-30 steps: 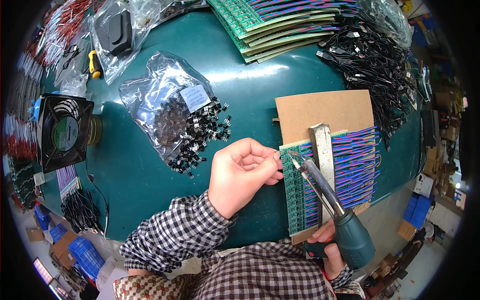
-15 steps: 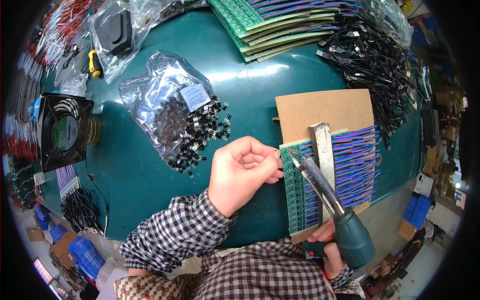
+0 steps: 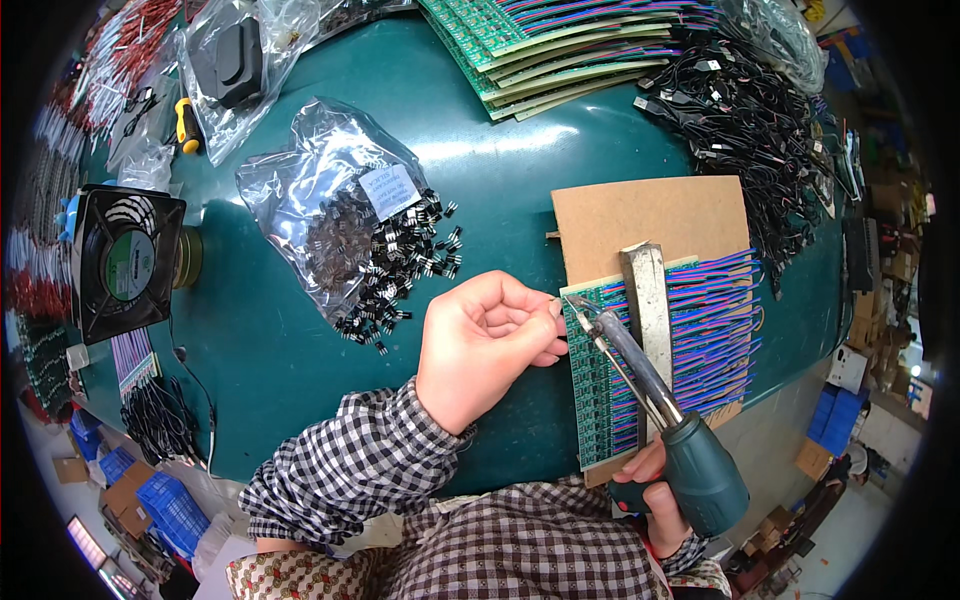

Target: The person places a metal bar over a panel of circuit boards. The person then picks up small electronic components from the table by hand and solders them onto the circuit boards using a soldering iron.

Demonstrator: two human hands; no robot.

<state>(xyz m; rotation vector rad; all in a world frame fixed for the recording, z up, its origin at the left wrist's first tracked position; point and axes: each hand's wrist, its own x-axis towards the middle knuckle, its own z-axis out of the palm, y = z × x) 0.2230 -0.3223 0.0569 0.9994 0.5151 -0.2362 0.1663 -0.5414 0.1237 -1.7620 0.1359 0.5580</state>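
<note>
Yr L hand (image 3: 485, 345) is pinched closed at the top-L corner of the green PCB (image 3: 590, 400); can't tell if it's got a small part in it. Yr R hand (image 3: 662, 515) grips the soldering gun (image 3: 706, 475) by the handle, tip nr that same corner. PCB's on a brown board (image 3: 650, 220), metal bar (image 3: 650, 310) on top, red/blue wires (image 3: 715, 330) off its R side. Black connectors (image 3: 385, 290) spill from a clear bag (image 3: 325, 135), L.

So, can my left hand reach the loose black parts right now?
Likely yes: only a strip of tabletop separates your left hand from the nearest black parts, which lie outside the bag. Its fingertips are at the edge of the board, though, so it would have to leave there first.
</note>
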